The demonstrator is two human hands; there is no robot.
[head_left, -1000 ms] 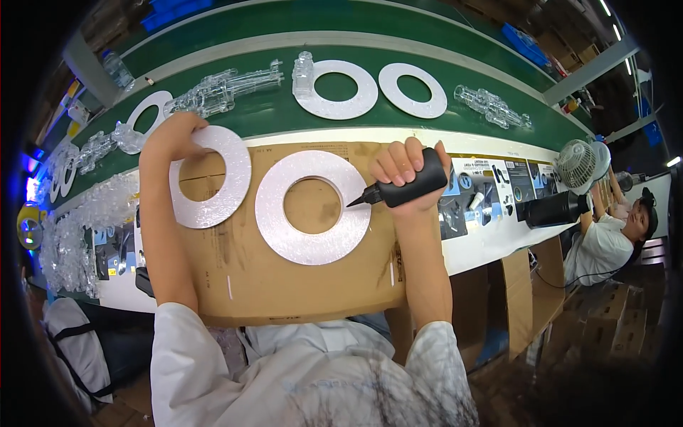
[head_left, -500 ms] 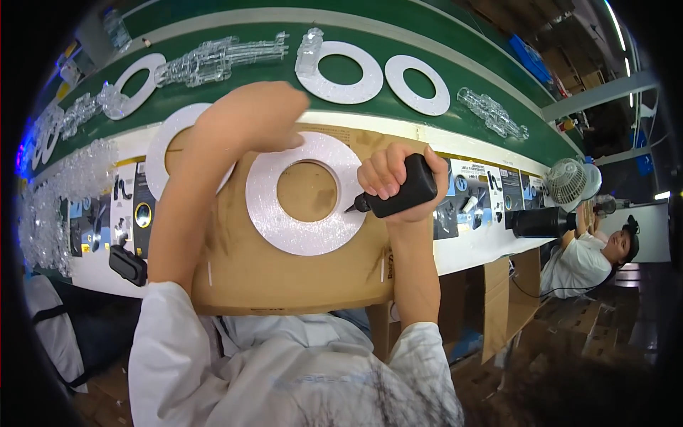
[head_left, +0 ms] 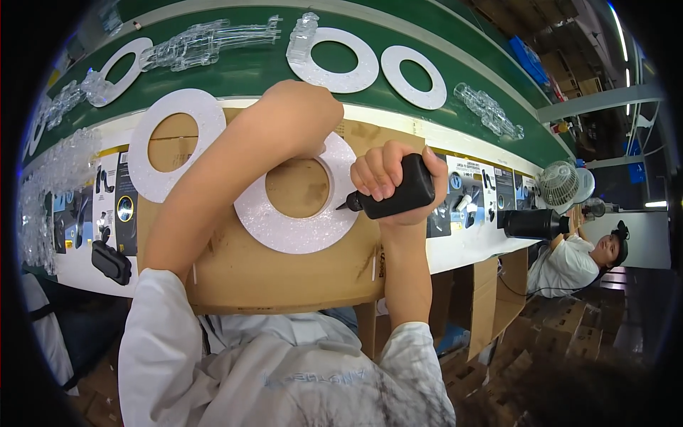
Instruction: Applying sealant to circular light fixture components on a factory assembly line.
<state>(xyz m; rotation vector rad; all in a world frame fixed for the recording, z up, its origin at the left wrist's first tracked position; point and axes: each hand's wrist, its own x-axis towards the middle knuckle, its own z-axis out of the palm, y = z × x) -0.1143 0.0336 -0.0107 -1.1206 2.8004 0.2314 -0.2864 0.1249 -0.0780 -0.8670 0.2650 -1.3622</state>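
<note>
A flat white sparkly ring (head_left: 267,224) lies on the brown cardboard box in front of me. My right hand (head_left: 395,181) is closed round a black squeeze bottle (head_left: 405,192), tilted so that its narrow pointed nozzle reaches the right part of the ring. Whether the tip touches the surface, I cannot tell. My left hand (head_left: 302,117) arches over the ring's far edge with the wrist bent. Its fingers are mostly hidden behind the hand and wrist; what shows of them is close to the ring. A second white ring (head_left: 146,160) lies to the left, partly behind my left forearm.
The cardboard box (head_left: 284,285) stands under the work. On the green belt (head_left: 249,78) beyond lie more white rings and clear plastic parts. A black bottle (head_left: 533,223) and a fan (head_left: 558,183) are at the right, where a co-worker (head_left: 569,267) sits. A black case (head_left: 111,263) lies left.
My left hand has moved to the right along the ring's far edge. My right hand keeps the bottle at nearly the same spot on the ring. The whole view has shifted slightly.
</note>
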